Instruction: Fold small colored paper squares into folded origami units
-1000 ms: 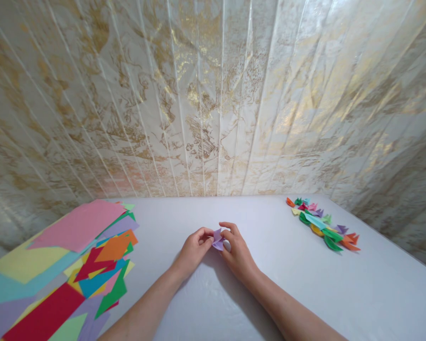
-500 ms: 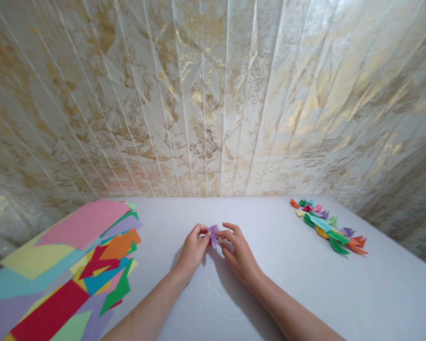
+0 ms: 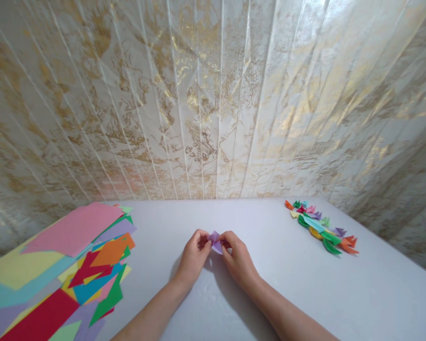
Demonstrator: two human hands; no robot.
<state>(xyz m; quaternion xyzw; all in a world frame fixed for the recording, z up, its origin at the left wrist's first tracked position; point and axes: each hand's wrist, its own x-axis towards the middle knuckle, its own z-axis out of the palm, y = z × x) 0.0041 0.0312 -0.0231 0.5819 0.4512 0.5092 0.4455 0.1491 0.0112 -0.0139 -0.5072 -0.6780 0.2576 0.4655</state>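
Observation:
A small folded piece of purple paper (image 3: 215, 240) is pinched between both hands just above the white table (image 3: 277, 284), near its middle. My left hand (image 3: 192, 258) grips the paper's left side with curled fingers. My right hand (image 3: 238, 258) grips its right side, fingers curled over it. Both forearms reach in from the bottom edge.
A loose pile of coloured paper sheets and scraps (image 3: 67, 265) covers the table's left side. A row of small folded paper pieces in many colours (image 3: 321, 227) lies at the back right. A crinkled white-and-gold wall covering (image 3: 213, 94) rises behind the table.
Both hands have drawn a little closer together and the right fingers, earlier partly raised, now curl down over the purple paper. The paper has been turned slightly between them.

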